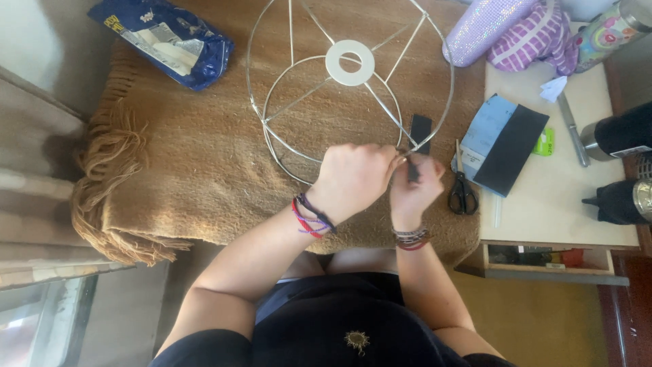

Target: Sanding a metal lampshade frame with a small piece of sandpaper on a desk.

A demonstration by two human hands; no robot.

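Note:
A round wire lampshade frame (299, 95) with a white centre ring (350, 62) lies on a brown fringed blanket (197, 170). My left hand (353, 178) pinches the frame's near rim where a spoke meets it. Close beside it, my right hand (415, 183) grips a black strip (420, 130) that runs up over the wire. Both hands meet at the same spot on the rim, fingers closed. Both wrists wear bracelets.
Black-handled scissors (462, 194) lie just right of my right hand. A white table (557, 204) carries a blue and black card stack (504, 143), a green item (544, 141), a metal tool (572, 129) and dark flasks (621, 132). A blue bag (166, 41) lies at the far left.

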